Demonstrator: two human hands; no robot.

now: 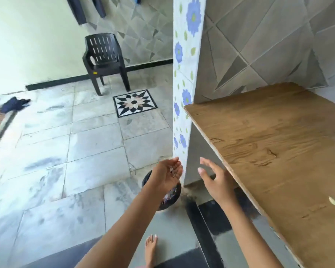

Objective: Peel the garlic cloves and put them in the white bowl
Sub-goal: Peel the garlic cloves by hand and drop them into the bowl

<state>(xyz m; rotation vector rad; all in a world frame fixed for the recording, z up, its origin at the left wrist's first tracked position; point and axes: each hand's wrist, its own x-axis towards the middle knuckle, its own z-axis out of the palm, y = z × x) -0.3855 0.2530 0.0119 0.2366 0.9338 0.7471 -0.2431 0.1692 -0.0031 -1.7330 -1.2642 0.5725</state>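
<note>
My left hand [167, 174] hangs palm up over a dark round bin [169, 198] on the floor. Thin scraps of garlic peel [172, 172] lie in its cupped palm, and more scraps show inside the bin. My right hand [214, 179] floats beside it with the fingers spread and nothing in it, close to the front edge of the wooden counter [278, 142]. One small pale scrap [333, 201] lies on the counter at the right. No garlic cloves and no white bowl are in view.
A pillar with blue-flower tiles [185, 84] stands just behind the bin. A dark plastic chair [105, 59] sits by the far wall on the tiled floor. A dark cloth [15, 104] lies at the left. My bare foot [150, 249] is below.
</note>
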